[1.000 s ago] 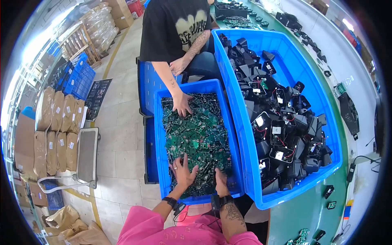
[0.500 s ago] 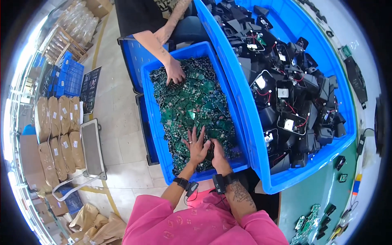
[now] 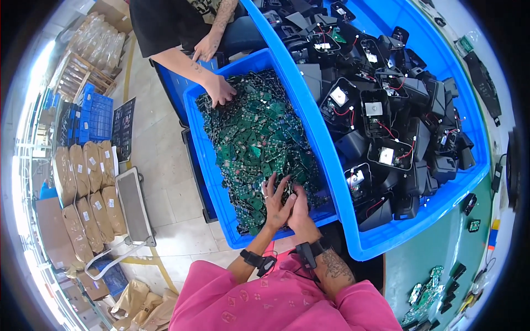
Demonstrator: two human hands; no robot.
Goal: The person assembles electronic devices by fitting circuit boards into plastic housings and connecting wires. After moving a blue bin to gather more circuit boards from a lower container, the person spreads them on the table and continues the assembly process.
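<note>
A heap of small green circuit boards point(image 3: 248, 129) fills a blue plastic bin point(image 3: 231, 237) in front of me. My left hand point(image 3: 277, 207) rests on the near part of the heap, its fingers spread over the boards. Right beside it is my right hand point(image 3: 300, 212), turned on its side against the boards. Its fingers are partly hidden, so what it may hold does not show. Across the bin, a co-worker's hand point(image 3: 221, 91) touches the far left of the heap, and that person's other hand point(image 3: 207, 46) is just beyond the rim.
A larger blue bin point(image 3: 361, 243) on the right holds many black plastic housings point(image 3: 381, 113) with red wires. Beyond lies a green tabletop point(image 3: 408, 259) with loose circuit boards point(image 3: 428, 292). On the floor at left are a cart point(image 3: 135, 207) and brown paper-wrapped packs point(image 3: 91, 193).
My view has shifted slightly. My two hands have drawn closer together on the boards. The co-worker's hand stays at the heap's far left, its fingers more curled.
</note>
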